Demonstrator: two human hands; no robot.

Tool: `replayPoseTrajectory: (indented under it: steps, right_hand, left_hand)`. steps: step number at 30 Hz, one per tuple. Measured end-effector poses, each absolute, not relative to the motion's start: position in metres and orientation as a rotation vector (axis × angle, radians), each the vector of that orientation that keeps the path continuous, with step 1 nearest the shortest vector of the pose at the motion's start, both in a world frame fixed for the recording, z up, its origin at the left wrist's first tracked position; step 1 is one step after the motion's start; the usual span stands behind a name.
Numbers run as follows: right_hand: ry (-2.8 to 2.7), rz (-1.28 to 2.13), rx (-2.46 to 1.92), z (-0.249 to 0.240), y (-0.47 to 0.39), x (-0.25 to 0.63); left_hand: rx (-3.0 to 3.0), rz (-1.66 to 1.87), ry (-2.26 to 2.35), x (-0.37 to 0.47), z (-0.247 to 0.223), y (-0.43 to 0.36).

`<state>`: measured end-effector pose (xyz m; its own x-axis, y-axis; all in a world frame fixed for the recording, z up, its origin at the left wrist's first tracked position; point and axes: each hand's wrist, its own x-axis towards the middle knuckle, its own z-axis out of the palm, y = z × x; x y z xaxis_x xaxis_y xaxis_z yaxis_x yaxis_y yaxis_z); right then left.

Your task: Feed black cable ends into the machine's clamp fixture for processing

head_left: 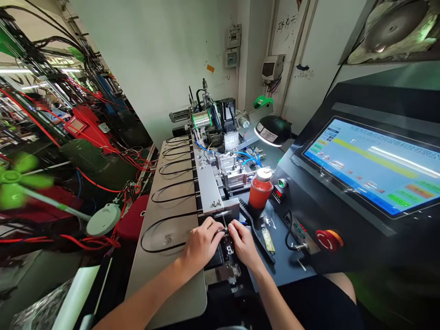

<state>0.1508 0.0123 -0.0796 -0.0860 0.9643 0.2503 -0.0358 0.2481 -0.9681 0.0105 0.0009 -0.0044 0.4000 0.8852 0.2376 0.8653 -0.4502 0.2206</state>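
Note:
Both hands meet at the near end of a metal machine rail (210, 185). My left hand (203, 240) is closed, its thumb and fingers pinched on something too small to name. Close beside it, my right hand (242, 242) also has thumb and forefinger pressed together at the same spot; what they hold is hidden. Several looped black cables (165, 221) lie on the beige table (147, 284) left of the hands, their ends along the rail. Just below the fingertips sits a small metal fixture (229, 250).
An orange-red bottle (260, 189) with a white lid stands right of the rail. Beyond are metal cylinders with blue tubes and a black lamp (274, 130). At right are a touchscreen (374, 165) and a red stop button (329, 239). A green fan (20, 181) is at left.

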Motion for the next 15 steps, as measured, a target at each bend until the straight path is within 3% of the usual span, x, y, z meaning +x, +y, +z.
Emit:
replayPoseTrajectory:
  steps: [4,8,15]
  right_hand:
    - [-1.34,1.108,-0.966,-0.081,0.012,0.149]
    - [-1.318,1.102,-0.987,-0.083,0.013,0.151]
    - [-1.403,0.875,-1.057,-0.072,0.003,0.168]
  left_hand:
    - [2.985,0.541,1.383,0.006,-0.004,-0.005]
    - [3.182,0.366,1.285,0.008,0.0,-0.004]
    - [2.739,0.371,1.545,-0.002,0.007,-0.005]
